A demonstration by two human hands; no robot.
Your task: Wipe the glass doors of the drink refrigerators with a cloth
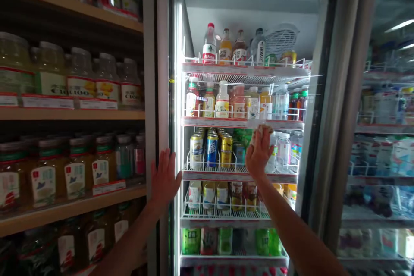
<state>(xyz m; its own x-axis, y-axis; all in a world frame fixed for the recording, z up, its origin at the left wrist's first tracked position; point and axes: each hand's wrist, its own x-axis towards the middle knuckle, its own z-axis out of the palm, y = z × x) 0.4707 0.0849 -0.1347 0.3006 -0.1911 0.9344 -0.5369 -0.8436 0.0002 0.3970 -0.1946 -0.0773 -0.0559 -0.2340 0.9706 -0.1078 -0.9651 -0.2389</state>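
My left hand (165,176) lies flat with its fingers stretched out against the metal frame (162,108) at the left edge of the fridge door. It holds nothing. My right hand (258,155) is raised in front of the lit fridge's glass door (246,13), at the height of the can shelf. Under its fingers a crumpled, light-coloured cloth (265,128) is pressed to the glass, mostly hidden by the hand. Behind the glass, beer cans (211,150) stand to the left of my right hand, and bottles (283,151) to its right.
On the left, wooden shelves (71,114) hold rows of juice bottles (77,161). Inside the fridge, wire-fronted shelves (223,123) carry more drinks, with a white fan grille (283,36) at the upper back. Another glass-fronted fridge (381,138) stands to the right, beyond a metal frame (343,95).
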